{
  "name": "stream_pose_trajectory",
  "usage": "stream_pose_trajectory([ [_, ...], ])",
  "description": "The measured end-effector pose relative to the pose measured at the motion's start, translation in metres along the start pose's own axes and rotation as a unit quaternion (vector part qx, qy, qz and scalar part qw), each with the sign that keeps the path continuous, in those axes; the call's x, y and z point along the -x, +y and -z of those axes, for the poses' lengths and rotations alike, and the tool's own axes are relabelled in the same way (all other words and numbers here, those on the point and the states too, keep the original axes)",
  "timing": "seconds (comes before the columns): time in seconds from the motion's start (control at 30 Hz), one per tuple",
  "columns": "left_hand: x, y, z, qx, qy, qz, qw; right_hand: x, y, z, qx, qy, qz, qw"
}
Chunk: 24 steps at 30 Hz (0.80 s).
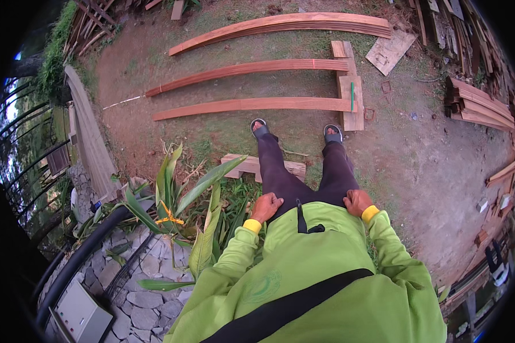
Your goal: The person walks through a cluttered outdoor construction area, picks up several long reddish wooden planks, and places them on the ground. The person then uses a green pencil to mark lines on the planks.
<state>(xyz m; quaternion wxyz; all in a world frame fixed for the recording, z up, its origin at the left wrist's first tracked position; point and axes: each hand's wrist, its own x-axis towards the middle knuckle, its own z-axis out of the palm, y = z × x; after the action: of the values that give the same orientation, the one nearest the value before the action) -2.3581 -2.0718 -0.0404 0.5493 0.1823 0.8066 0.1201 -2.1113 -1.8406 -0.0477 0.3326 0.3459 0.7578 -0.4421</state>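
My left hand point(267, 207) is curled on the dark trousers point(283, 176) at the left thigh, seeming to grip the cloth. On the other thigh my right hand point(357, 202) bunches the trouser fabric in the same way. Both wrists come out of yellow cuffs on a lime-green long-sleeved shirt point(326, 253). Beyond my sandalled feet lies a single long reddish wood board point(253, 104). Farther off are a thin stack of boards point(249, 73) and a thicker one point(283, 23). A short green strip point(352, 97) rests across the nearest board's right end.
Wooden blocks point(354, 122) support the boards' right ends. A low timber piece point(249, 165) lies between me and the boards. Leafy plants point(206, 188) and stone paving point(146, 300) are at left. More stacked planks point(483, 105) lie at right.
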Motion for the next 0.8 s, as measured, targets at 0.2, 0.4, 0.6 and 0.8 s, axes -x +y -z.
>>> stream_pose_trajectory([
  [0.2, -0.045, -0.043, 0.093, -0.119, -0.035, 0.007, 0.992, -0.014, -0.084, -0.055, 0.025, -0.004, -0.036, 0.999],
  [0.4, -0.075, -0.090, 0.151, -0.121, -0.053, -0.010, 0.991, -0.007, -0.146, -0.082, -0.070, -0.010, -0.060, 0.996],
  [0.6, -0.143, -0.096, 0.150, -0.107, -0.050, -0.066, 0.991, 0.001, -0.167, -0.087, -0.188, -0.024, -0.067, 0.980],
  [0.8, -0.252, -0.057, 0.114, -0.142, -0.025, -0.179, 0.973, -0.106, -0.094, -0.066, -0.223, 0.115, -0.121, 0.960],
])
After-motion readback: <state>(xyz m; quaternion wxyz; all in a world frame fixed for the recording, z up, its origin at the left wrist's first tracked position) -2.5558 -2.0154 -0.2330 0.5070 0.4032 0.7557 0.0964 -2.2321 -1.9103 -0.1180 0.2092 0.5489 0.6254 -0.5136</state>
